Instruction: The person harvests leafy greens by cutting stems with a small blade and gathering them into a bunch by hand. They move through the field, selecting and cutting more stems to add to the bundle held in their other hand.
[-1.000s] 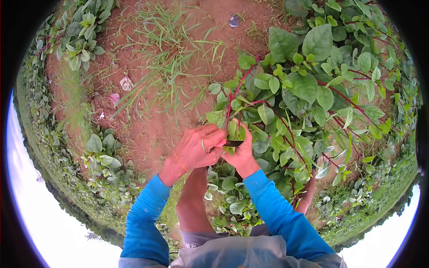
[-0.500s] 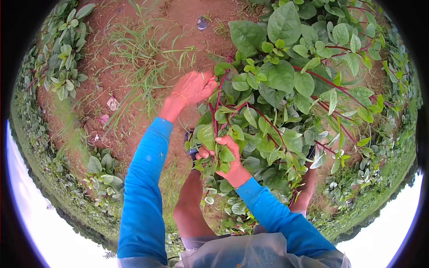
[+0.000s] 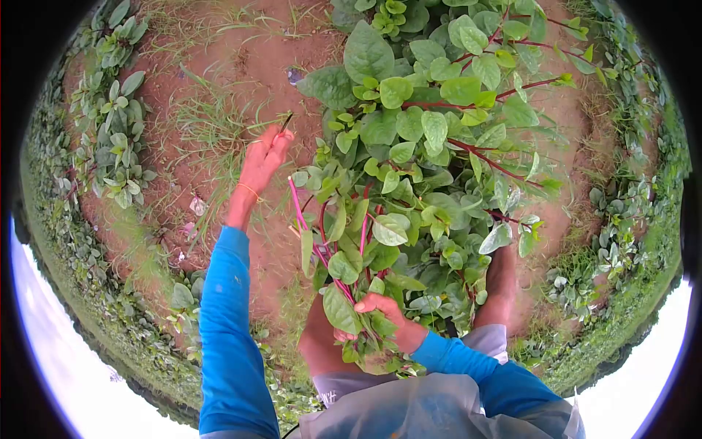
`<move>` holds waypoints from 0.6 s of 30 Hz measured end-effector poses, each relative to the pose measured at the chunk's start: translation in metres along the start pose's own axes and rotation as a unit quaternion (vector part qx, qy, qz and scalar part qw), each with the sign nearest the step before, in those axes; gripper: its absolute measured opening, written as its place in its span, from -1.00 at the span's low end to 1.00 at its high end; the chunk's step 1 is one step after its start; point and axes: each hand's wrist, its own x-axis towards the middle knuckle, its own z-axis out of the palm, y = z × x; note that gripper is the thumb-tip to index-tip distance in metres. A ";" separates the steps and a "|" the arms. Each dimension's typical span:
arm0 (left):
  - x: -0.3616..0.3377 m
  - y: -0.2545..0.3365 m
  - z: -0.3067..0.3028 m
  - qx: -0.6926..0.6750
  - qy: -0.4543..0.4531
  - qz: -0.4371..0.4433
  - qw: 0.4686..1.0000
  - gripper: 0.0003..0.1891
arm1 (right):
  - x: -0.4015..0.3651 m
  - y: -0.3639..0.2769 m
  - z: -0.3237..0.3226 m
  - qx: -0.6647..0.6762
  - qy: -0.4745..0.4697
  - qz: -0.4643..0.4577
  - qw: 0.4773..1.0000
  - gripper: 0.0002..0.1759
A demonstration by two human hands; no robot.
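Observation:
My left hand [image 3: 265, 155] is closed around a small knife [image 3: 287, 122]; only its thin dark blade shows past the fingers. A thin band circles that wrist. Low in front of my body, my right hand [image 3: 380, 313] grips a bunch of leafy vine cuttings [image 3: 341, 291] with purple-red stems and green leaves. Their cut stem ends point up and to the left, apart from the knife. Just beyond the bunch grows a dense leafy vine plant [image 3: 431, 132] with thick red stems. Part of the bunch overlaps it, so the border between them is hard to make out.
Grass tufts [image 3: 212, 121] grow from the reddish soil [image 3: 252, 55] to the left. Another row of leafy plants [image 3: 121, 139] runs along the far left. My legs [image 3: 499, 282] straddle the base of the vine. Bits of litter [image 3: 295, 75] lie on the ground.
My left hand has moved left, away from the vine, and the blade now shows. My right hand has drawn the bunch down toward my body, its pink cut ends now free.

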 end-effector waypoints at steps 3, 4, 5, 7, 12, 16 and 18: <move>-0.025 0.156 0.020 -0.070 -0.029 0.060 0.995 -0.64 | -0.071 0.018 0.005 0.021 0.133 0.092 0.987 -0.57; -0.026 0.187 0.031 -0.088 -0.043 0.094 0.991 -0.63 | -0.090 0.023 -0.002 0.026 0.027 0.067 0.997 -0.56; -0.027 0.218 0.045 -0.054 -0.055 0.120 0.990 -0.61 | -0.105 0.021 -0.005 0.029 -0.079 0.042 0.996 -0.54; -0.026 0.254 0.075 -0.017 -0.065 0.147 0.987 -0.58 | -0.140 0.004 0.023 0.046 -0.061 0.017 0.997 -0.51; -0.042 0.253 0.118 0.134 -0.131 0.175 0.967 -0.78 | -0.176 -0.035 0.015 0.102 0.034 -0.127 0.986 -0.58; -0.095 0.213 0.136 0.091 -0.068 0.130 0.985 -0.84 | -0.118 -0.106 -0.017 0.114 0.059 -0.214 0.968 -0.53; -0.115 0.196 0.146 0.088 -0.039 0.127 0.987 -0.85 | -0.078 -0.143 -0.013 0.076 0.139 -0.208 0.965 -0.53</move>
